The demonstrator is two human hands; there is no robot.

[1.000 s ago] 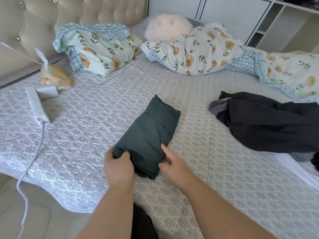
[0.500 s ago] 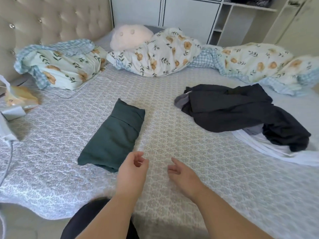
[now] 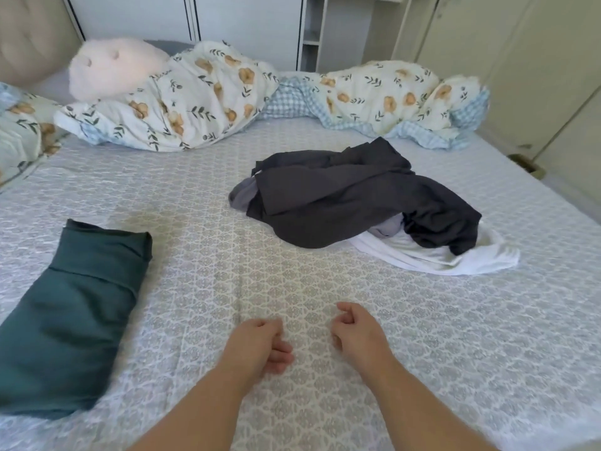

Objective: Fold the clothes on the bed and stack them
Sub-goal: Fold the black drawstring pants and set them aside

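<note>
Hovering low over the patterned grey quilted bed [image 3: 325, 288], the left hand [image 3: 257, 346] and right hand [image 3: 356, 333] hold nothing, fingers loosely curled and relaxed, likely idle between garments. 1 folded dark green cotton garment [image 3: 74, 317] lies flat at the bed's near left, well apart from both hands, probably set aside as the base of the stack. Its long axis runs from the near left edge away toward the upper right, the narrower collar-like end pointing to the floral duvet [image 3: 182, 102]. Beyond the hands, a crumpled dark grey garment [image 3: 341, 196] lies heaped over a white one [image 3: 439, 255], both unfolded.
</note>
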